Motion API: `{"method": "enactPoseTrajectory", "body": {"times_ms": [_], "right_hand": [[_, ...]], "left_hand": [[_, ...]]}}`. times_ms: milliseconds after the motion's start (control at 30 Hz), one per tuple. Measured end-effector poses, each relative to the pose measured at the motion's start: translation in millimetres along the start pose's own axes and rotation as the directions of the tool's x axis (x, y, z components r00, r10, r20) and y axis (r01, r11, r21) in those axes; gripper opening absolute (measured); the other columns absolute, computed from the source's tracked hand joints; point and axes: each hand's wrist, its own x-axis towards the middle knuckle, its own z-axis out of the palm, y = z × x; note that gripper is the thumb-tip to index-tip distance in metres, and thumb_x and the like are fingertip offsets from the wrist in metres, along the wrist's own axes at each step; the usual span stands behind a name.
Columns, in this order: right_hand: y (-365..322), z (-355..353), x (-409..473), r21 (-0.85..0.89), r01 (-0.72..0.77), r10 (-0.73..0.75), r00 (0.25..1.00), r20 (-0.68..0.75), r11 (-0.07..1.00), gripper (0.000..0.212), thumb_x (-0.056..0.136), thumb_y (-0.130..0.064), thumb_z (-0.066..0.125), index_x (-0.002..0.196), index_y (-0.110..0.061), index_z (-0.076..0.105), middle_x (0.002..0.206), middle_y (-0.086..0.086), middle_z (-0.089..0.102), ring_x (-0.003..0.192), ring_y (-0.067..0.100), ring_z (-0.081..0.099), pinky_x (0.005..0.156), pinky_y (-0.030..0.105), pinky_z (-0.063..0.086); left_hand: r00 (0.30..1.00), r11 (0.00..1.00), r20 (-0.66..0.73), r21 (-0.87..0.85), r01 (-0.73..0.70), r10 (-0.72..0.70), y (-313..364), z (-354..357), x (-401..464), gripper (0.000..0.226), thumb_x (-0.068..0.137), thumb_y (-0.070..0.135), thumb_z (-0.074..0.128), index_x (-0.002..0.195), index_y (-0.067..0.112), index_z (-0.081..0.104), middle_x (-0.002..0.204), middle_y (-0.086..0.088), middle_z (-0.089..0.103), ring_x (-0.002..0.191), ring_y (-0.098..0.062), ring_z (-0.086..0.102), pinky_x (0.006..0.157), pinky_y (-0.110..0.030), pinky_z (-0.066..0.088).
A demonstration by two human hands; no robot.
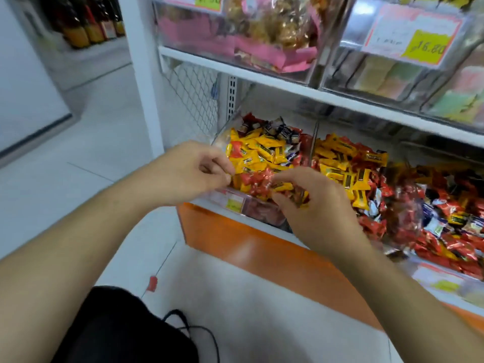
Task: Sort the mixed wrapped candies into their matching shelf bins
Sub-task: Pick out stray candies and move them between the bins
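A clear shelf bin at the left of the lower shelf holds mostly yellow wrapped candies with some red and dark ones mixed in. My left hand hovers at its front left corner, fingers curled, pinching at the edge of a red wrapped candy. My right hand reaches into the bin's front and grips several red and yellow candies. The middle bin has yellow and red candies, and the right bin is mostly red. The image is blurred by motion.
An upper shelf carries clear bins of pink and pale packets with yellow price tags. An orange base panel runs below the lower shelf. Bottles stand on a far shelf at left. A black bag lies by my legs on the white floor.
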Motion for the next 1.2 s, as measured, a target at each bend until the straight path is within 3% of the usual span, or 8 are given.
{"method": "enactPoseTrajectory", "body": {"times_ms": [167, 400, 600, 667, 733, 833, 967, 1200], "right_hand": [[-15, 66, -23, 0.091, 0.073, -0.087, 0.982, 0.168, 0.993, 0.020, 0.093, -0.019, 0.075, 0.111, -0.028, 0.074, 0.110, -0.018, 0.067, 0.099, -0.007, 0.059, 0.082, 0.009, 0.045], [-9, 186, -25, 0.114, -0.009, -0.040, 0.907, 0.420, 0.993, 0.020, 0.096, -0.030, 0.069, 0.115, -0.036, 0.069, 0.106, -0.022, 0.064, 0.096, -0.002, 0.059, 0.079, 0.017, 0.050], [9, 243, -16, 0.103, -0.175, 0.099, 0.856, 0.508, 0.979, 0.021, 0.096, -0.032, 0.070, 0.116, -0.039, 0.070, 0.102, -0.025, 0.064, 0.096, -0.004, 0.058, 0.078, 0.011, 0.048], [11, 252, -16, 0.104, -0.229, 0.143, 0.841, 0.522, 0.968, 0.020, 0.096, -0.034, 0.070, 0.115, -0.041, 0.069, 0.103, -0.026, 0.065, 0.095, -0.003, 0.058, 0.079, 0.013, 0.050], [14, 256, -18, 0.098, -0.265, 0.176, 0.831, 0.529, 0.959, 0.019, 0.095, -0.036, 0.071, 0.114, -0.042, 0.069, 0.103, -0.026, 0.065, 0.095, -0.002, 0.058, 0.079, 0.013, 0.050], [18, 252, -24, 0.075, -0.300, 0.213, 0.812, 0.543, 0.951, 0.019, 0.095, -0.037, 0.070, 0.113, -0.042, 0.068, 0.105, -0.027, 0.064, 0.095, -0.001, 0.059, 0.080, 0.017, 0.052], [12, 235, -36, 0.015, -0.311, 0.249, 0.790, 0.561, 0.950, 0.019, 0.097, -0.041, 0.066, 0.115, -0.046, 0.065, 0.110, -0.030, 0.062, 0.097, -0.001, 0.057, 0.082, 0.014, 0.049], [-10, 156, -53, 0.020, -0.238, 0.199, 0.853, 0.483, 0.971, 0.025, 0.095, -0.034, 0.060, 0.118, -0.045, 0.061, 0.111, -0.028, 0.060, 0.098, -0.010, 0.051, 0.080, 0.005, 0.038]], "left_hand": [[0.974, 0.970, -0.016, -0.097, 0.225, -0.227, -103, 2, -52, 0.004, 0.086, 0.020, 0.074, 0.087, 0.022, 0.077, 0.083, -0.005, 0.076, 0.079, -0.021, 0.074, 0.074, -0.037, 0.059], [0.817, 0.837, -0.203, -0.025, 0.547, -0.540, -311, 74, -108, 0.019, 0.088, 0.012, 0.070, 0.094, 0.031, 0.069, 0.094, 0.010, 0.072, 0.070, -0.008, 0.072, 0.062, -0.025, 0.055], [0.736, 0.745, -0.241, 0.068, 0.663, -0.633, -421, 127, -106, 0.031, 0.092, 0.029, 0.070, 0.122, 0.034, 0.067, 0.121, 0.005, 0.059, 0.099, -0.016, 0.064, 0.088, -0.030, 0.050], [0.722, 0.724, -0.227, 0.091, 0.684, -0.654, -436, 136, -104, 0.022, 0.090, 0.028, 0.067, 0.110, 0.035, 0.070, 0.117, 0.002, 0.056, 0.099, -0.022, 0.062, 0.085, -0.031, 0.050], [0.730, 0.720, -0.222, 0.140, 0.680, -0.646, -444, 144, -105, 0.013, 0.089, 0.022, 0.065, 0.084, 0.034, 0.066, 0.102, 0.001, 0.054, 0.086, -0.023, 0.058, 0.074, -0.029, 0.045], [0.757, 0.740, -0.217, 0.168, 0.651, -0.617, -443, 154, -108, 0.038, 0.085, 0.009, 0.069, 0.070, 0.040, 0.052, 0.084, 0.002, 0.055, 0.079, -0.024, 0.059, 0.066, -0.029, 0.038], [0.787, 0.795, -0.171, 0.032, 0.605, -0.592, -391, 145, -109, 0.027, 0.086, 0.013, 0.074, 0.076, 0.035, 0.063, 0.077, 0.010, 0.070, 0.074, -0.008, 0.066, 0.062, -0.027, 0.051], [0.971, 0.985, -0.173, -0.087, 0.151, -0.165, -186, 58, -77, 0.014, 0.086, 0.017, 0.081, 0.094, 0.027, 0.075, 0.098, 0.009, 0.075, 0.087, -0.013, 0.071, 0.080, -0.025, 0.054]]}}
